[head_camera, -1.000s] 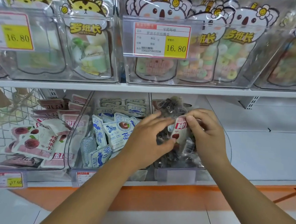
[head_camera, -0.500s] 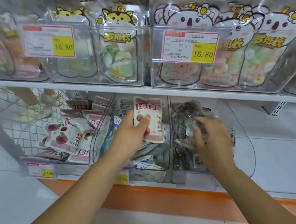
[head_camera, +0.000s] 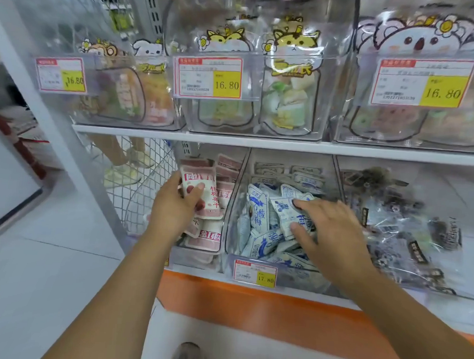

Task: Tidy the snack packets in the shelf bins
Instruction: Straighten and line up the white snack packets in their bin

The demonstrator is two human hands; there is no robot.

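My left hand grips a pink-and-white snack packet upright over the left clear bin, which holds more pink packets. My right hand reaches into the middle bin and its thumb and fingers pinch a blue-and-white packet on top of the pile there. The right bin holds dark packets in clear wrap, just right of my right hand.
Upper shelf carries clear bins of candy bags with 16.80 price tags. A 17.80 tag fronts the middle bin. A wire mesh panel closes the shelf's left end. An orange base strip runs below.
My left hand carried the pink packet from over the middle bin leftward to the pink bin. My right hand left the dark packets and moved onto the blue ones. The camera swung left.
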